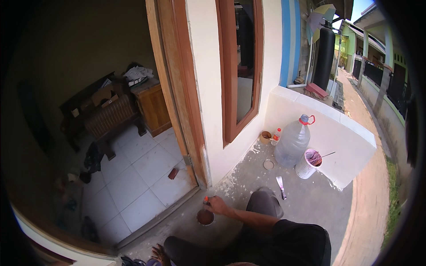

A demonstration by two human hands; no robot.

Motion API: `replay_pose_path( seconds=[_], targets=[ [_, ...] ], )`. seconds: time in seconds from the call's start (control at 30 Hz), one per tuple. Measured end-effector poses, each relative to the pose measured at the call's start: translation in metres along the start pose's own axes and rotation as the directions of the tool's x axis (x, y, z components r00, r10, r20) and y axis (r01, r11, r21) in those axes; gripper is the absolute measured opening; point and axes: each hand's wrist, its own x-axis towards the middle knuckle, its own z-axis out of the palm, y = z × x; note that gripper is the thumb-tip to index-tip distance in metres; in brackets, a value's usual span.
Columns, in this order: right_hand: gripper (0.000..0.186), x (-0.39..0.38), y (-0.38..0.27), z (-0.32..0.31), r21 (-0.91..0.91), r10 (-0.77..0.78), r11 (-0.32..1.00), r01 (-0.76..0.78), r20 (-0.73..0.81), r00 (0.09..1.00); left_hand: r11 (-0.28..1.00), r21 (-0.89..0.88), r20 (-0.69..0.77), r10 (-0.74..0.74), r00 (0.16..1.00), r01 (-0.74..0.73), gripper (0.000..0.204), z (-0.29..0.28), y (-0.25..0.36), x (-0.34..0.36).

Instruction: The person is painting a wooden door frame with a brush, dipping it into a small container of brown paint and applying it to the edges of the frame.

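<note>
A: Where is the right hand (217, 205)?

B: It reaches out from the bent knee, forearm stretched toward the wooden door frame (177, 102), and sits right above a small round can (205, 217) of brown liquid on the concrete floor (248, 177).

A: Is it holding something?

B: The fingers are curled closed around a thin tool with an orange-red tip (206, 199). The tool's lower end is hidden by the hand, so whether it dips into the can I cannot tell.

A: And the can, relative to the door frame?

B: Just out from the foot of the frame, near the threshold on the porch side.

A: The left hand?

B: It does not show.

A: What else lies further from the frame?

B: A putty knife (281, 186) on the concrete, then a white bucket (307, 165) and a large clear water jug (292, 144) against the low white wall (337, 133), well apart from the can.
</note>
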Motion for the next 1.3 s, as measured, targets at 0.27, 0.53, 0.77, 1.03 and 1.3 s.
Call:
replay_pose_path(
  seconds=[0.27,0.53,0.77,1.03,1.3],
  targets=[
    [0.036,0.002,-0.003,0.009,-0.002,0.046,0.999,-0.046,-0.002,0.999,0.793,0.496,-0.808,0.271,0.523,0.355,0.071,0.034,-0.006,0.017],
    [0.038,0.001,-0.01,-0.015,-0.053,0.055,0.997,-0.054,0.01,0.998,0.912,0.312,-0.816,0.113,0.567,0.267,0.069,0.053,-0.002,0.022],
    [0.038,0.0,-0.002,-0.021,-0.067,0.008,0.998,-0.01,-0.027,1.0,0.963,0.223,-0.737,0.066,0.673,0.15,0.068,0.053,0.005,0.041],
    [0.029,-0.014,-0.007,-0.017,-0.082,0.064,0.995,-0.062,0.014,0.998,0.979,-0.144,0.197,-0.116,0.974,0.146,0.124,0.009,-0.004,0.002],
    [0.021,0.019,-0.025,-0.048,0.111,0.03,0.993,-0.028,-0.012,0.999,0.982,-0.188,-0.104,-0.014,0.994,-0.006,0.072,0.005,-0.016,0.025]
  ],
)
